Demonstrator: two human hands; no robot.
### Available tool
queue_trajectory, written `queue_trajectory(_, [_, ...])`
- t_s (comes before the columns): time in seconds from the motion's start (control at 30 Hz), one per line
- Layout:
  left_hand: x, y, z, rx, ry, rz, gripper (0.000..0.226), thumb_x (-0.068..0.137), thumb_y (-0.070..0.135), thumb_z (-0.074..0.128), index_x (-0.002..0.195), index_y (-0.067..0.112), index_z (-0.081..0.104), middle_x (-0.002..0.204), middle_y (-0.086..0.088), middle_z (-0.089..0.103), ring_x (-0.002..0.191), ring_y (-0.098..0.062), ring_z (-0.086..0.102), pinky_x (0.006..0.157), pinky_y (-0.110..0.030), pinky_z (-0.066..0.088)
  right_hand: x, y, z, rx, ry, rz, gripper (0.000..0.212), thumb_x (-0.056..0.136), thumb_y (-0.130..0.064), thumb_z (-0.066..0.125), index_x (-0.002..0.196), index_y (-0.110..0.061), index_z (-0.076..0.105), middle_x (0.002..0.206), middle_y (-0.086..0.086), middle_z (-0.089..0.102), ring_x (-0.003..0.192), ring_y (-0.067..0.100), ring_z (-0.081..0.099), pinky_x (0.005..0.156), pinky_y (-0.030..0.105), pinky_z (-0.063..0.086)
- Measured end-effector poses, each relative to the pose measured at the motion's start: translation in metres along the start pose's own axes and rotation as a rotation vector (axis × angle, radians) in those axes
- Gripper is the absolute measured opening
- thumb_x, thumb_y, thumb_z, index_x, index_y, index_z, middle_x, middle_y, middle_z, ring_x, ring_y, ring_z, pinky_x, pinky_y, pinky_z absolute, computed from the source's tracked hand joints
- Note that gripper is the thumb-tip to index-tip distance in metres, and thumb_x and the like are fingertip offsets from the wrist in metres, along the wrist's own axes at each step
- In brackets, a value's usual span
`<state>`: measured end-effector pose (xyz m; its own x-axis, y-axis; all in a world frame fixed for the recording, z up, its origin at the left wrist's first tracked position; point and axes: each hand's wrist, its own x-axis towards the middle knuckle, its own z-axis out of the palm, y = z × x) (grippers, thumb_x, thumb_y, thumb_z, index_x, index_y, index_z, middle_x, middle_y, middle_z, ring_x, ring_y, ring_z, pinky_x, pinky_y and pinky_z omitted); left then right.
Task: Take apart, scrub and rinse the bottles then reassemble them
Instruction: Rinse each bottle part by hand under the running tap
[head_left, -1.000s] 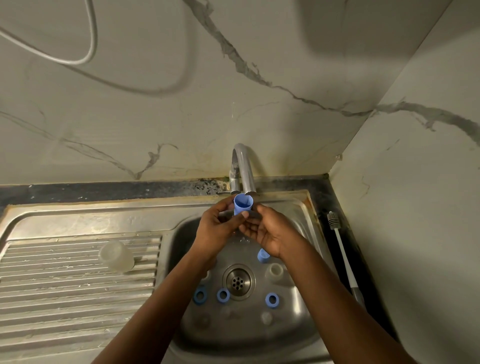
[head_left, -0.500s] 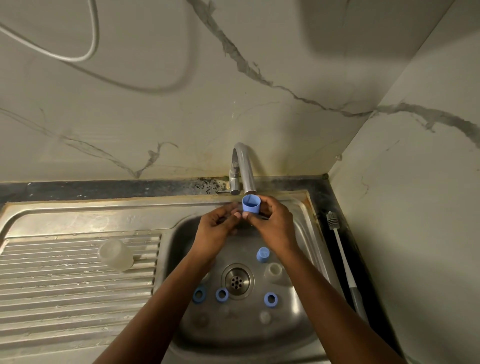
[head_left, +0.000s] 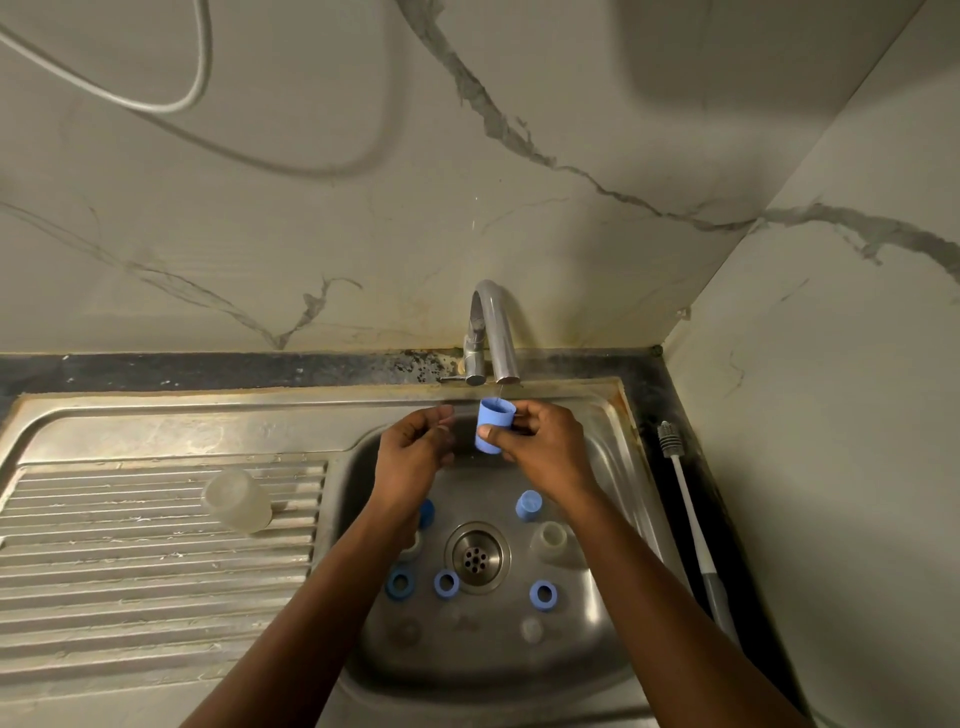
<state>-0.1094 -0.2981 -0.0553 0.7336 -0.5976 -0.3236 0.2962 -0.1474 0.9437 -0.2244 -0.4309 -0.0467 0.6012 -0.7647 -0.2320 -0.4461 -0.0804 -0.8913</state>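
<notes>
My right hand (head_left: 540, 441) pinches a small blue cap (head_left: 493, 423) upright under the tap spout (head_left: 501, 353), where a thin stream of water runs into it. Just left of the cap, my left hand (head_left: 415, 447) hovers with loosely curled fingers and holds nothing. Down in the sink basin (head_left: 613, 467) lie another blue cap (head_left: 529, 505), three blue rings (head_left: 543, 595) and a translucent bottle part (head_left: 551, 540) around the drain (head_left: 476, 556). One clear bottle (head_left: 236, 500) lies on the draining board.
A bottle brush (head_left: 685, 514) with a white handle lies along the dark counter strip right of the sink. The ribbed draining board (head_left: 130, 561) fills the left side. Marble walls close in behind and to the right; a white cable (head_left: 197, 78) loops on the back wall.
The blue cap passed from both hands into my right hand alone. My left hand let go and drew back a little to the left. The cap now sits under the running water.
</notes>
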Motion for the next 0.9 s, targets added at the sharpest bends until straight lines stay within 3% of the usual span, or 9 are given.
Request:
queue_trajectory(0.17, [-0.003, 0.002, 0.001, 0.001, -0.029, 0.007, 0.021, 0.106, 0.010, 0.059, 0.119, 0.015, 0.074, 0.107, -0.006, 0.080, 0.102, -0.024, 0.077, 0.086, -0.034, 0.061, -0.006, -0.015, -0.004, 0.400, -0.110, 0.250, 0.035, 0.095, -0.030, 0.077, 0.120, -0.006, 0.074, 0.101, 0.012, 0.080, 0.095, 0.029, 0.079, 0.082, 0.035, 0.065])
queue_trajectory(0.3, [-0.005, 0.005, 0.003, -0.010, -0.042, 0.011, 0.021, 0.107, 0.007, 0.057, 0.114, 0.013, 0.075, 0.104, -0.006, 0.081, 0.097, -0.020, 0.079, 0.077, -0.026, 0.062, -0.004, -0.019, -0.005, 0.655, -0.219, 0.429, 0.034, 0.105, -0.032, 0.061, 0.125, -0.005, 0.068, 0.102, 0.018, 0.079, 0.084, 0.026, 0.078, 0.066, 0.027, 0.062])
queue_trajectory(0.43, [-0.004, 0.005, 0.004, -0.004, -0.037, 0.005, 0.020, 0.107, 0.011, 0.058, 0.117, 0.013, 0.075, 0.107, -0.006, 0.080, 0.101, -0.021, 0.078, 0.079, -0.027, 0.063, -0.002, -0.022, -0.007, 0.953, -0.212, 0.598, 0.040, 0.105, -0.028, 0.061, 0.125, 0.006, 0.067, 0.104, 0.022, 0.077, 0.080, 0.022, 0.077, 0.062, 0.024, 0.063])
queue_trajectory(0.53, [-0.004, 0.006, 0.004, -0.002, -0.039, 0.000, 0.020, 0.108, 0.013, 0.058, 0.119, 0.014, 0.074, 0.108, -0.006, 0.081, 0.103, -0.023, 0.078, 0.089, -0.038, 0.063, 0.001, -0.023, -0.006, 1.073, -0.189, 0.612, 0.041, 0.104, -0.023, 0.062, 0.128, 0.010, 0.064, 0.112, 0.027, 0.075, 0.083, 0.029, 0.078, 0.069, 0.030, 0.066])
queue_trajectory(0.7, [-0.008, 0.011, 0.002, -0.010, -0.074, 0.039, 0.021, 0.109, 0.012, 0.056, 0.114, 0.018, 0.075, 0.103, -0.001, 0.082, 0.098, -0.018, 0.078, 0.082, -0.028, 0.063, 0.004, -0.021, 0.001, 1.095, -0.180, 0.566, 0.042, 0.104, -0.020, 0.064, 0.136, 0.007, 0.056, 0.113, 0.032, 0.073, 0.092, 0.037, 0.078, 0.070, 0.035, 0.066])
queue_trajectory(0.9, [-0.005, 0.009, 0.004, -0.029, -0.031, 0.007, 0.017, 0.107, 0.016, 0.061, 0.113, 0.022, 0.076, 0.106, -0.004, 0.081, 0.107, -0.026, 0.076, 0.093, -0.041, 0.062, 0.010, -0.020, 0.000, 1.167, -0.100, 0.500, 0.044, 0.101, -0.019, 0.068, 0.137, 0.005, 0.058, 0.122, 0.030, 0.071, 0.106, 0.040, 0.075, 0.079, 0.037, 0.066])
